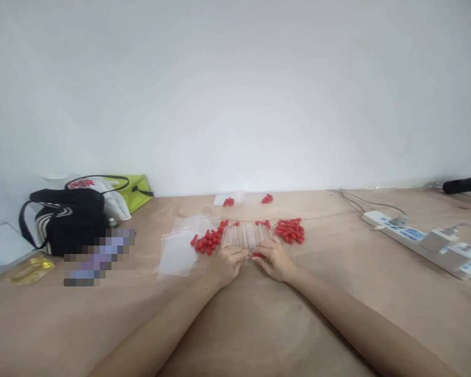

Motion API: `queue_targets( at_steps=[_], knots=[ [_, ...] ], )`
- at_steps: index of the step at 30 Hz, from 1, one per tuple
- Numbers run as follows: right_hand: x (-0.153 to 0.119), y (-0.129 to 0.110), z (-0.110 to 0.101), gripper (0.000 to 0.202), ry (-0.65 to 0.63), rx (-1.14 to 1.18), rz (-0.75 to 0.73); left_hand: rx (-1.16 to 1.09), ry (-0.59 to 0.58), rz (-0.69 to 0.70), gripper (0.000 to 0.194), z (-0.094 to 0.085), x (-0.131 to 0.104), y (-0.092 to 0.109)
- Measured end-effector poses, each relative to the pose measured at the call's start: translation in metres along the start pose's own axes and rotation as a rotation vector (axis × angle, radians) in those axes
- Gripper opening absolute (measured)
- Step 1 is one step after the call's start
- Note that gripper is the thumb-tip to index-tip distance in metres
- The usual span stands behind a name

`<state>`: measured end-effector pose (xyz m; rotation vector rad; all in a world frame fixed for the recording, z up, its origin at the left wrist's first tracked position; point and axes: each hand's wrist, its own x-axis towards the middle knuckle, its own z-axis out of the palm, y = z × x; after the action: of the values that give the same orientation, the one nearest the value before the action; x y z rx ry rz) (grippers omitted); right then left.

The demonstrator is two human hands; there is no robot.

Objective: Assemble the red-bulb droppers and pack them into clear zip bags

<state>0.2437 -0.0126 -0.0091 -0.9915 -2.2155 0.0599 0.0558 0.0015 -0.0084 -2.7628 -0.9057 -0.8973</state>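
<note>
My right hand (275,261) is closed on a red rubber dropper bulb (259,255), which shows between its thumb and fingers. Just beside it, my left hand (230,262) pinches a slim clear tube, mostly hidden by the fingers, whose end meets the bulb. Right behind both hands lies a row of clear dropper tubes (243,235), side by side. Red bulbs are heaped at either end of the row, one pile (207,242) on the left and another pile (291,230) on the right. A few more lie along the far ends of the tubes.
Clear plastic bags (178,256) lie left of the tubes. Farther back are two small groups of red bulbs (228,201). A black bag (68,222), a green bag (135,193) and a yellow packet (33,269) are left. A power strip (414,243) with cables sits right.
</note>
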Motion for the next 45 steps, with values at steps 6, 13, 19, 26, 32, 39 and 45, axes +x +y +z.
queue_targets(
  at_steps=[6, 13, 19, 26, 32, 39, 45],
  knots=[
    [0.005, 0.004, 0.001, 0.014, 0.053, 0.323, 0.071, -0.085, 0.024, -0.107, 0.023, 0.001, 0.004, 0.002],
    [0.022, -0.005, 0.011, 0.030, 0.399, 0.953, 0.500, -0.267, 0.055, -0.331, 0.021, 0.002, 0.009, 0.010],
    [0.041, 0.035, -0.021, 0.035, 0.431, 0.661, 0.819, 0.073, 0.133, -0.454, 0.016, -0.005, 0.011, 0.008],
    [0.054, 0.053, -0.013, 0.040, 0.119, -0.036, 0.968, 0.276, 0.020, -0.549, 0.029, -0.005, 0.010, 0.006],
    [0.055, 0.049, -0.002, 0.038, -0.006, -0.275, 0.903, 0.289, -0.026, -0.564, 0.027, -0.004, 0.009, -0.001],
    [0.066, 0.056, -0.003, 0.025, -0.103, -0.315, 0.733, 0.282, -0.072, -0.590, 0.029, -0.005, 0.011, 0.001],
    [0.084, 0.068, 0.008, 0.015, -0.154, -0.307, 0.721, 0.279, -0.039, -0.577, 0.029, -0.006, 0.009, 0.001]
  ],
)
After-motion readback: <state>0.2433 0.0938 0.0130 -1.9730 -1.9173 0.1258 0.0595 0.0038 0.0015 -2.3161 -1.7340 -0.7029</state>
